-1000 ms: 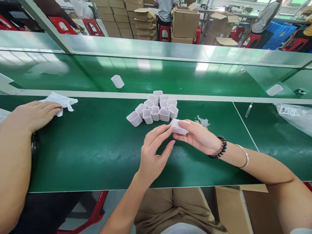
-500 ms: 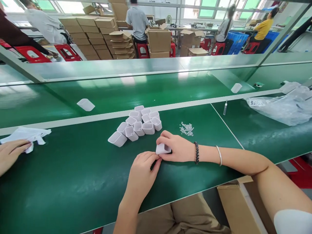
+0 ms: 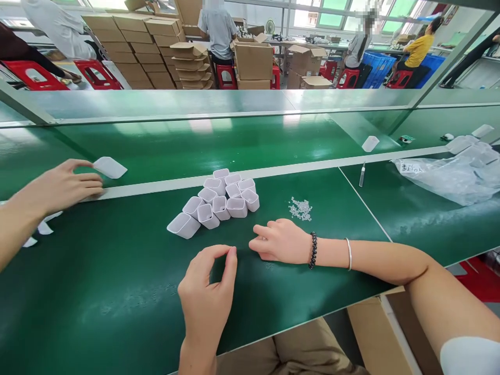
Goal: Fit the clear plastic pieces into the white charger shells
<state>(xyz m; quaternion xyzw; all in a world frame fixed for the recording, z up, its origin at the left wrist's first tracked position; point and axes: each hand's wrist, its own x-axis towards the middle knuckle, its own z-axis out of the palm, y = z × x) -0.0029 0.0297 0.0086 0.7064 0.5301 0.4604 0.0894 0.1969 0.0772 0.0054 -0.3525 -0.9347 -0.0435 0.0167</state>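
Observation:
My left hand [image 3: 209,291] is raised over the green work surface [image 3: 128,281], thumb and forefinger tips pressed together. Anything in that pinch is too small to make out. My right hand [image 3: 283,241] rests to its right with the fingers curled in; what they close on, if anything, is hidden. The two hands are apart. Beyond them stands a cluster of several white, open-topped plastic cups [image 3: 208,216], the nearest-left one lying tilted. A small heap of tiny clear pieces [image 3: 300,209] lies just past my right hand.
From the left, a co-worker's hand [image 3: 74,182] reaches to a white part [image 3: 110,167] beyond the pale strip. White pieces [image 3: 45,227] lie below that arm. At right are a slim tube [image 3: 362,175], a plastic bag [image 3: 445,179] and another white part [image 3: 370,144]. An open carton [image 3: 375,328] stands below the edge.
My hands have separated, the left moving left and nearer me. The white cup that was in my right hand no longer shows. The co-worker's hand has moved up to the white part.

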